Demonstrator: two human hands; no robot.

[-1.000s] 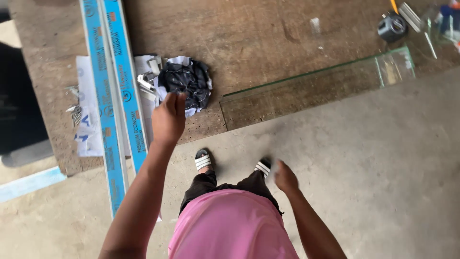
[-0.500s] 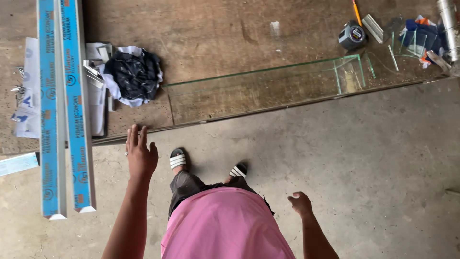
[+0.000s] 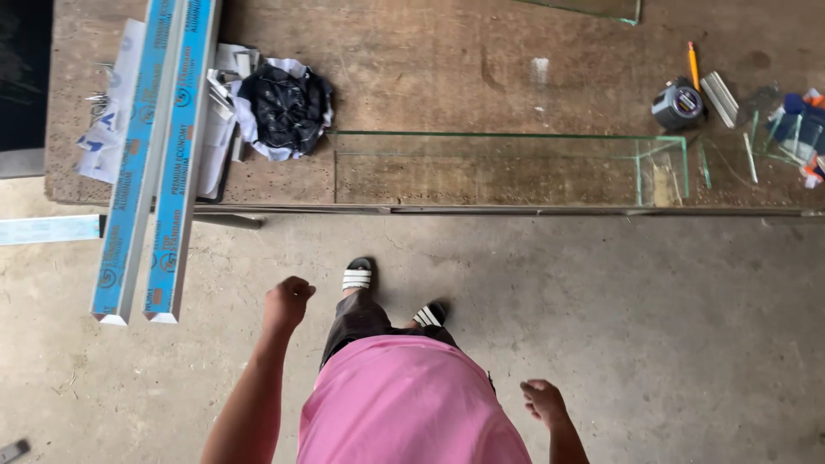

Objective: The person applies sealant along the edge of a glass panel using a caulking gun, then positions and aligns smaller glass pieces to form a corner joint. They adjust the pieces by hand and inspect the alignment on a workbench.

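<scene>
Aluminium strips (image 3: 159,163) wrapped in blue film are lying nearest the person's left hand (image 3: 287,302), their cut ends jutting off the edge of the workbench (image 3: 412,51) just up and to the left of that hand, not touching it. The left hand is curling into a loose fist and holding nothing, hanging over the concrete floor (image 3: 670,326) with the forearm reaching up from the pink shirt. The right hand (image 3: 543,402) is hanging low on the other side of the body, fingers loosely bent and empty, well apart from everything on the bench. Between the two hands, black-and-white sandals (image 3: 357,275) are standing on the floor. Beyond the left hand, a crumpled black and white cloth (image 3: 285,107) is lying beside the strips, with torn protective film (image 3: 112,112) on the strips' far side. Beyond the right hand, a long, narrow glass box (image 3: 507,167) is sitting along the bench's near edge. Farther right, a tape measure (image 3: 677,105), a pencil (image 3: 693,65) and small glass offcuts (image 3: 773,137) are resting on the board.
</scene>
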